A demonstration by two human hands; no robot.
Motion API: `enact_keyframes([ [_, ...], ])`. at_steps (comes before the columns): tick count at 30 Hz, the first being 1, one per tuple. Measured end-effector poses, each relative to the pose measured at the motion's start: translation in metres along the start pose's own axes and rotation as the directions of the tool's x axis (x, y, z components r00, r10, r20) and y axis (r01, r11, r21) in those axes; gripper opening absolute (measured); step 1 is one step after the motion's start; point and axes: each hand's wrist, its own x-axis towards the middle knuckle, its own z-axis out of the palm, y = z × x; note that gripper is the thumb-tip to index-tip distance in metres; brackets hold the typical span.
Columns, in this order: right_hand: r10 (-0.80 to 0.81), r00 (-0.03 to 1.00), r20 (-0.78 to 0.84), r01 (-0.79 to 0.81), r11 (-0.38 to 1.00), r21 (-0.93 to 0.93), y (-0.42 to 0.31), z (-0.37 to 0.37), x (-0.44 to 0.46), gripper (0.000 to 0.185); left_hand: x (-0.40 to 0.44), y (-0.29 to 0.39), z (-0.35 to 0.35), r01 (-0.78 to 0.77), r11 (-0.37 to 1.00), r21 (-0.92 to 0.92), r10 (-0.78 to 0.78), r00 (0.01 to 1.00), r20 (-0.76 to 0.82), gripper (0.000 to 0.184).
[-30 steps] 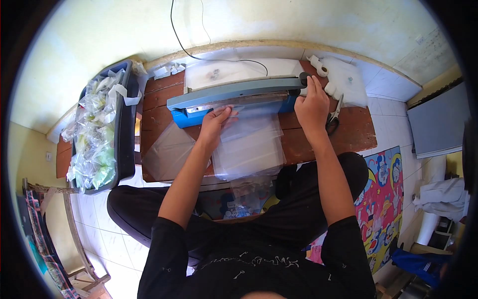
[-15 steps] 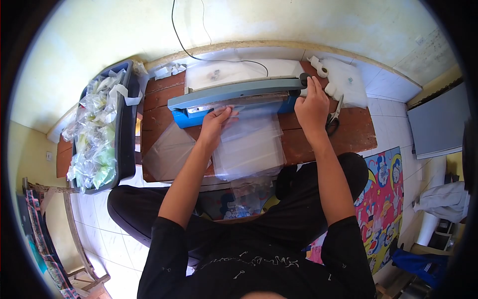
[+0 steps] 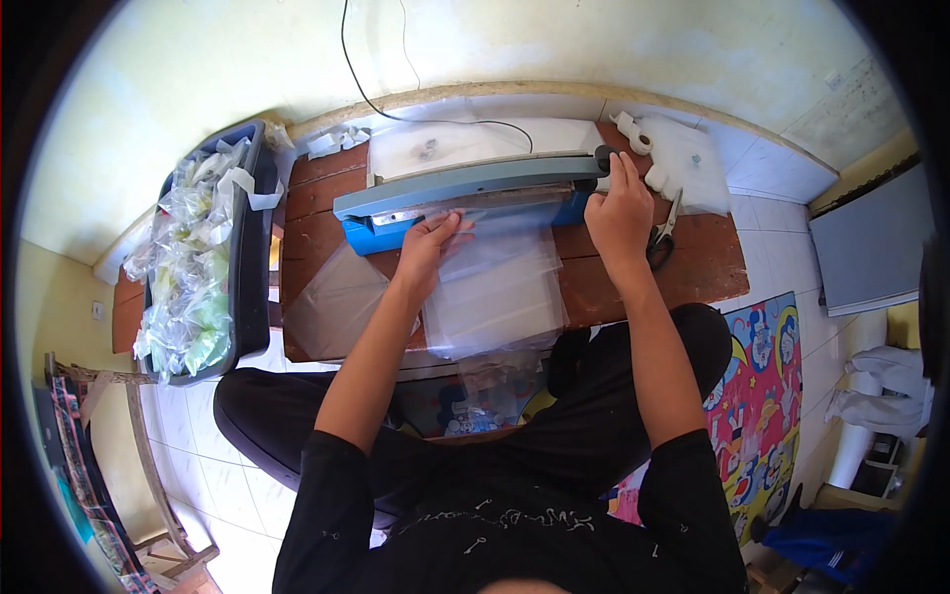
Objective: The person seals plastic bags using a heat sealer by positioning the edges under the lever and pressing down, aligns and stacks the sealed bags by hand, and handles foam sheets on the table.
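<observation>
A blue impulse sealer (image 3: 371, 238) stands across the wooden table, its grey arm (image 3: 475, 175) lowered. My left hand (image 3: 427, 247) is closed on a clear plastic bag (image 3: 505, 223), thumb on top, just in front of the sealing strip. The bag's upper edge lies under the arm. My right hand (image 3: 621, 213) is on the black knob (image 3: 605, 156) at the arm's right end, fingers long over it; part of the grip is hidden. Below the left hand, more clear plastic bags (image 3: 495, 307) lie stacked, hanging over the table's front edge.
A dark bin (image 3: 259, 238) full of filled plastic bags (image 3: 193, 257) stands at the left. Scissors (image 3: 665, 236) and a white roll (image 3: 633, 134) lie right of the sealer. White plastic sheets (image 3: 683, 163) lie at the back right. A black cable (image 3: 371, 94) runs behind. The wooden table (image 3: 693, 282) ends above my knees.
Both hands and the sealer stay in the same place. At the far right, the grey-white cloth and the blue cloth have shifted a little.
</observation>
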Motion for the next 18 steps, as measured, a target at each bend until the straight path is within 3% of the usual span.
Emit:
enact_keyframes([
  [18, -0.001, 1.0, -0.004, 0.001, 1.0, 0.001, -0.0006, -0.0012, 0.0007, 0.054, -0.0008, 0.0008, 0.0014, -0.005, 1.0, -0.021, 0.005, 1.0, -0.002, 0.025],
])
